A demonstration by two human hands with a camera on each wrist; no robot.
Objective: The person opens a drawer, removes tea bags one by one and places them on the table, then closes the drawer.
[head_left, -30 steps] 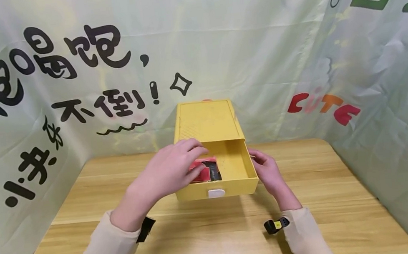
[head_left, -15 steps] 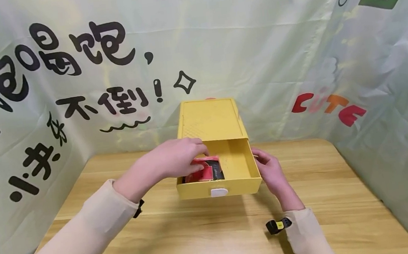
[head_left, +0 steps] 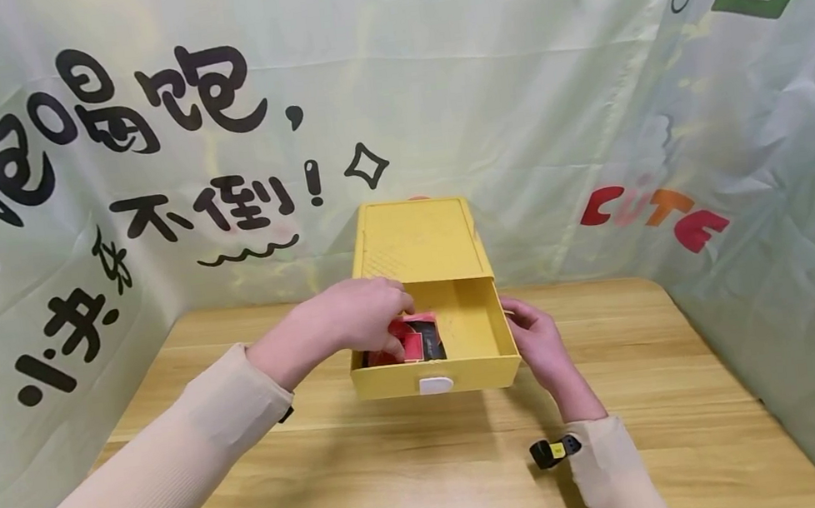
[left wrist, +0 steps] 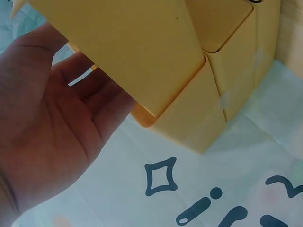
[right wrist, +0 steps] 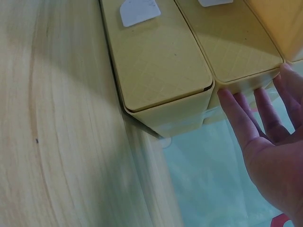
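Left forearm [head_left: 147,489] farther outward now, left hand [head_left: 363,313] palm-down over red-and-black packet [head_left: 423,343]

I can see the person's left grip [left wrist: 61,113], palm showing, its fingertips hidden behind the wall of a yellow drawer [left wrist: 120,42]. The drawer juts from a yellow cabinet [left wrist: 189,109] standing by the edge of the wooden table [left wrist: 292,35]. Beyond that edge, pale cloth [left wrist: 113,175] carries a dark-outlined star [left wrist: 161,176] and thick dark strokes [left wrist: 194,211].

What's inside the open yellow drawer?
In the drawer, red-and-black packaging lies toward the left. The left hand covers part of it; anything underneath cannot be seen.
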